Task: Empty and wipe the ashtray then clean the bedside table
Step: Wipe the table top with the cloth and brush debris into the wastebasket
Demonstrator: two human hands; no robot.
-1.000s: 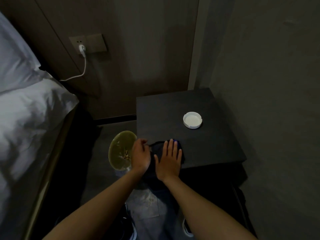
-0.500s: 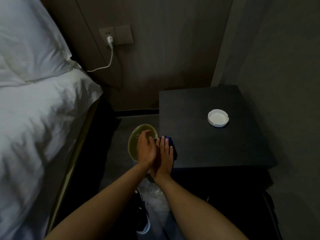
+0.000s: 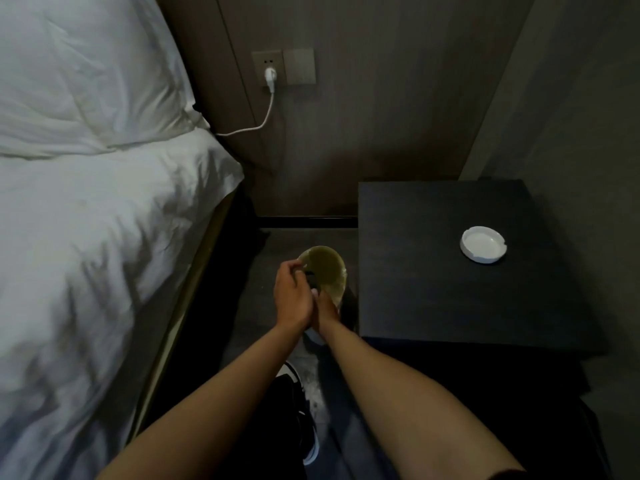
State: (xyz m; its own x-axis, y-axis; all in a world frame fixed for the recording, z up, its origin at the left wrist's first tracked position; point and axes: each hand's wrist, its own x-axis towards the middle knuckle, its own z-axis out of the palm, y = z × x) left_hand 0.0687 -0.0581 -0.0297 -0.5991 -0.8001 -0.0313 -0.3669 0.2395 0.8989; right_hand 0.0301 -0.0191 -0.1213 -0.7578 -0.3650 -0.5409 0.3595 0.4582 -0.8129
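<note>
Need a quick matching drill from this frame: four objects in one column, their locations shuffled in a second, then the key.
Things:
1. round white ceramic ashtray
2. white charger plug
3. yellow-green lined waste bin
4. white pillow

Places:
A. on the floor between bed and table
B. at the head of the bed
C. on top of the square black bedside table
D. in the grey wall socket

Pairs: 1-C, 2-D, 3-A, 4-B
</note>
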